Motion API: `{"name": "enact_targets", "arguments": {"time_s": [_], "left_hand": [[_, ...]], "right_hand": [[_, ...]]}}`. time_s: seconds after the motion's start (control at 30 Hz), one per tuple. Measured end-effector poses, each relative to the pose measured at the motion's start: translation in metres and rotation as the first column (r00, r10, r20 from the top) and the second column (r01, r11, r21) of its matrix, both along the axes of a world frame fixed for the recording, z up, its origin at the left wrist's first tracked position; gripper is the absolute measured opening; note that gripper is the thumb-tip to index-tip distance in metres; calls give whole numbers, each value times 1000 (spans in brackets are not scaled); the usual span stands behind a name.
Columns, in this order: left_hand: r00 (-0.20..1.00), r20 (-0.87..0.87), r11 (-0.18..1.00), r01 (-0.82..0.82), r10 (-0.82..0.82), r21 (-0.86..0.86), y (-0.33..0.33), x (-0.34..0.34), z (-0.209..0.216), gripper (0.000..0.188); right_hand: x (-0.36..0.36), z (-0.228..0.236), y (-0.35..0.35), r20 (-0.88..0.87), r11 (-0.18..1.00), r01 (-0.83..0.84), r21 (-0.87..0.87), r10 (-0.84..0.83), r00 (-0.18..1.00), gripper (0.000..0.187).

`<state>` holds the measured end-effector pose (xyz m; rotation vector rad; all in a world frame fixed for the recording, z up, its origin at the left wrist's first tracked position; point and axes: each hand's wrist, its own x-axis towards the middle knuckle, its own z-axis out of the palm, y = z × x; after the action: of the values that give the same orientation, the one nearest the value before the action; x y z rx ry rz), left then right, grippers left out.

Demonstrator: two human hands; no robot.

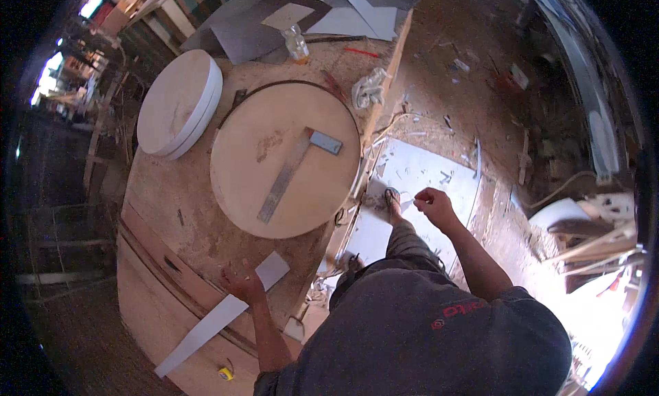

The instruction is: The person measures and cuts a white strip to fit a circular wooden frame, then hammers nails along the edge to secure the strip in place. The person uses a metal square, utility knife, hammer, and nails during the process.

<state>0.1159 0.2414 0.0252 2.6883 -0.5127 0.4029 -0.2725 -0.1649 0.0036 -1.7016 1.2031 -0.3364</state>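
One white strip (206,333) by the table's (175,197) near edge looks light, bendy; hold mid-length. Right hand (434,207) curls; left hand's (244,286) opening, both grips unclear.

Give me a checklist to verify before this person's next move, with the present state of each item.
1. Left hand at the white strip: ok, it is over the strip.
2. Left hand's grip on the strip firm: cannot tell, the fingers are too dark and blurred.
3. Right hand empty: cannot tell, the fingertips are too small to read.
4. Round board free of tools: not ok, a metal square lies across it.
5. Strip apart from the round board: ok, a narrow gap of table shows between them.
6. Tape measure off the strip: ok, the yellow case lies apart from it.
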Motion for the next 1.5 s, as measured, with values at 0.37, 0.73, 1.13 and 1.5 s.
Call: {"name": "enact_targets", "arguments": {"time_s": [0.37, 0.73, 1.13, 1.5], "left_hand": [[994, 83, 987, -64, 76, -149, -133, -72, 40, 44], [948, 18, 913, -302, 319, -273, -174, -173, 60, 35], [468, -591, 137, -697, -657, -704, -291, -168, 90, 43], [524, -609, 179, -652, -595, -737, -262, -190, 87, 41]], "right_hand": [[276, 20, -268, 59, 833, -305, -462, 372, 926, 23], [388, -20, -312, -373, 674, -586, -450, 454, 809, 35], [232, 132, -91, 151, 537, -841, -64, 839, 523, 45], [162, 155, 5, 236, 592, -748, -299, 806, 543, 19]]}}
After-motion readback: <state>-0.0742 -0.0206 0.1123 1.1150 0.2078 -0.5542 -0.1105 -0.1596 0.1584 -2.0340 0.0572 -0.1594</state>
